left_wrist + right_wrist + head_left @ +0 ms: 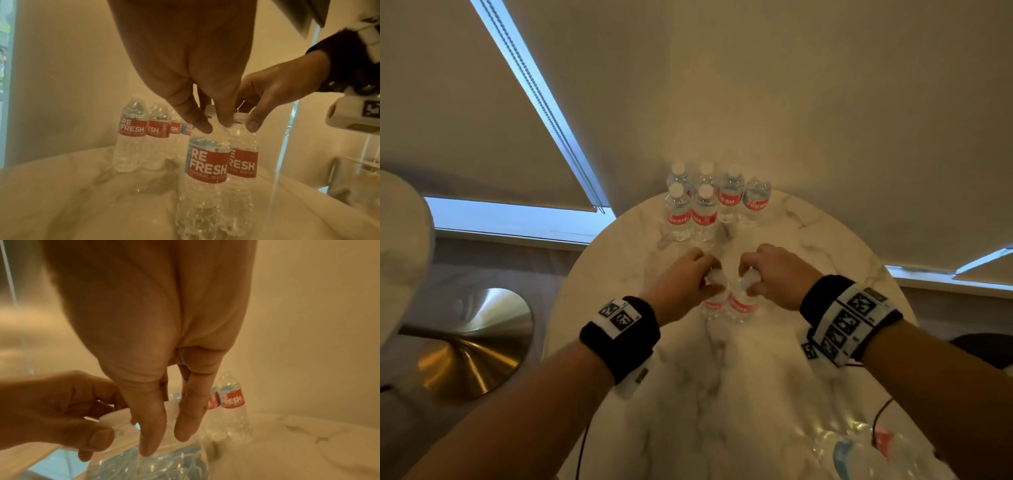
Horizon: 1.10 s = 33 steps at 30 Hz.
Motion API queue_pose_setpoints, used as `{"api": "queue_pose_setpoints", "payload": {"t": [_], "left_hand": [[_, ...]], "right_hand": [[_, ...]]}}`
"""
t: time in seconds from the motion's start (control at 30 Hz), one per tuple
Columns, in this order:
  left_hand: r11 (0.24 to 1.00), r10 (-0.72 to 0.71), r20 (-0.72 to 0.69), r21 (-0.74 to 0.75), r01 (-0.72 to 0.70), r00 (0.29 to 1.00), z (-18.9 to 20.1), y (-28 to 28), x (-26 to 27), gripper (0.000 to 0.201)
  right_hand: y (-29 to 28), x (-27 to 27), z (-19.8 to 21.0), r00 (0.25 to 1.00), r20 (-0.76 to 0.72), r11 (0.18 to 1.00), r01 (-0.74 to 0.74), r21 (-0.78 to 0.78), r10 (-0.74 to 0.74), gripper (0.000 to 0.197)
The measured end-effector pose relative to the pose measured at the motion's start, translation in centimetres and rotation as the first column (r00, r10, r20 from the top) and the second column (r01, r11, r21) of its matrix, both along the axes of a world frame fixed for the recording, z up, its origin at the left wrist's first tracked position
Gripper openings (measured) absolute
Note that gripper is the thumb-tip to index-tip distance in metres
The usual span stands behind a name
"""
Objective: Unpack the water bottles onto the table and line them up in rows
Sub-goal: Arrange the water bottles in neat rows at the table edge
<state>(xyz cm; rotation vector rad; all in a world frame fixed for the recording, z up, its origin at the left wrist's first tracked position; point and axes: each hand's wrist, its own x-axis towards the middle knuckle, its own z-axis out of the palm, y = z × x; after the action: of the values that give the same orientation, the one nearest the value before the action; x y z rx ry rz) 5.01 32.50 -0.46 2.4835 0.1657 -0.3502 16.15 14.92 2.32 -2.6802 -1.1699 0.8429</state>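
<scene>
Two clear water bottles with red labels stand upright side by side mid-table, touching each other. My left hand pinches the white cap of the left bottle from above. My right hand pinches the cap of the right bottle. In the left wrist view my left hand holds the nearer bottle, with the other bottle just behind it. The right wrist view shows my right hand on a bottle's top. Several more bottles stand in two rows at the table's far edge.
The round marble table has torn plastic wrap with more bottles at its near right edge. A thin black cable runs there. A brass round base sits on the floor to the left. Window blinds hang behind.
</scene>
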Motion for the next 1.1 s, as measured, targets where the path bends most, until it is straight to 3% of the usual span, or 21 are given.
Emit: {"api": "queue_pose_setpoints", "payload": {"t": [0.23,0.5,0.6,0.7,0.77,0.93,1.1], "left_hand": [[0.997,-0.039,0.116,0.074,0.030,0.993,-0.9,2.4,11.2,0.040],[0.984,0.031,0.144,0.172,-0.056,0.989,-1.6,2.2,15.3,0.035],[0.977,0.073,0.163,0.188,-0.104,0.984,-1.4,1.4,15.3,0.035],[0.977,0.098,0.158,0.172,-0.125,0.983,-0.6,0.8,14.7,0.035],[0.978,0.120,0.153,0.150,-0.143,0.981,0.3,0.3,13.7,0.037],[0.980,0.144,0.199,0.109,-0.167,0.969,1.7,-2.4,8.8,0.049],[1.000,-0.011,0.009,-0.015,0.011,1.000,2.4,-9.5,0.8,0.042]], "right_hand": [[3.9,10.3,-0.6,0.981,0.140,0.991,0.134,0.027,-0.137,0.034],[4.6,13.9,-0.8,0.977,0.161,0.990,0.136,0.042,-0.141,0.034],[4.2,13.7,-0.7,0.977,0.143,0.987,0.151,0.055,-0.157,0.042],[2.7,12.5,0.0,0.972,0.097,0.976,0.209,0.066,-0.215,0.071],[1.0,11.0,1.2,0.971,0.081,0.973,0.219,0.072,-0.225,0.076],[-5.5,5.2,4.6,0.975,-0.032,0.976,0.219,-0.005,-0.219,0.049],[-12.5,-1.5,6.1,0.939,-0.158,0.949,0.314,0.036,-0.305,0.027]]}}
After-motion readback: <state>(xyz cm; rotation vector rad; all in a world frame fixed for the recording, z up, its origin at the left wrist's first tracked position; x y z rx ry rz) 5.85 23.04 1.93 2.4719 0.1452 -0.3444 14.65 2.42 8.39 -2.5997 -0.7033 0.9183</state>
